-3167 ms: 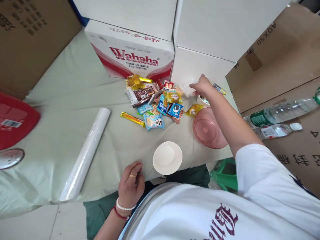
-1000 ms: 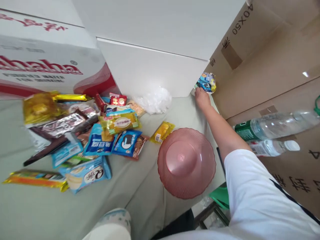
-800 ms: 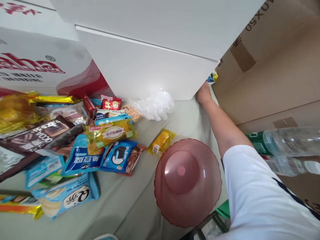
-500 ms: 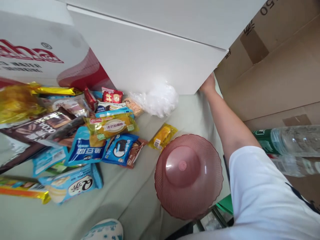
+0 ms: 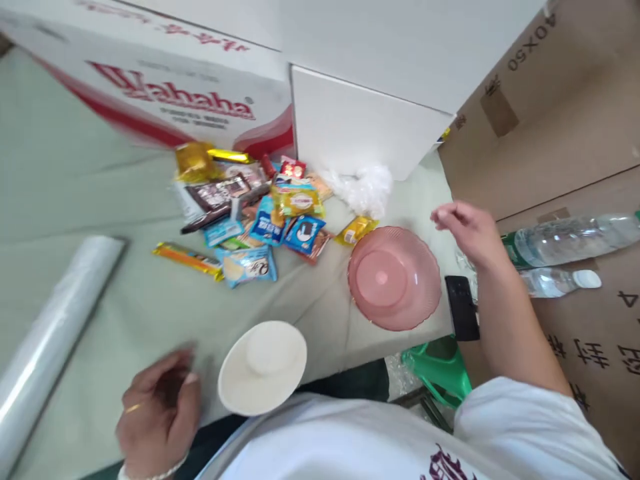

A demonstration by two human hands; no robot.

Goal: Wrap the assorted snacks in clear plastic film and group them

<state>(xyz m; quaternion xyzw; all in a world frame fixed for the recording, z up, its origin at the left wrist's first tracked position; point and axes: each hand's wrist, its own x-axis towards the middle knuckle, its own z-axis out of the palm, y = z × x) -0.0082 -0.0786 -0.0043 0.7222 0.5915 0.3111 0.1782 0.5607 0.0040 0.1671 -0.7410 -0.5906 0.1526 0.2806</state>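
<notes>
My left hand (image 5: 160, 407) is at the table's front edge, left of a white bowl (image 5: 263, 367). Its fingers are loosely bent, with a gap to the thumb and nothing visible between them. Above the table's right side is my right hand (image 5: 465, 230), fingers half stretched and holding nothing that I can see. Nearest to it stands a pink ribbed clear bowl (image 5: 395, 280) with nothing in it. A yellow snack packet (image 5: 356, 230) lies against that bowl's far left side. Farther left is a pile of wrapped snacks (image 5: 265, 220).
White boxes (image 5: 360, 127) and a Wahaha carton (image 5: 200, 100) line the back. A crumpled clear plastic bag (image 5: 367, 187) lies before them. A plastic roll (image 5: 60, 340) is at left. At right are a phone (image 5: 463, 307), plastic bottles (image 5: 575, 240), a cardboard box (image 5: 560, 147) and a green stool (image 5: 440, 373).
My right hand has come back from beside the white box towards me, nothing visible in it. My left hand has come into view. The view has shifted, showing more of the table.
</notes>
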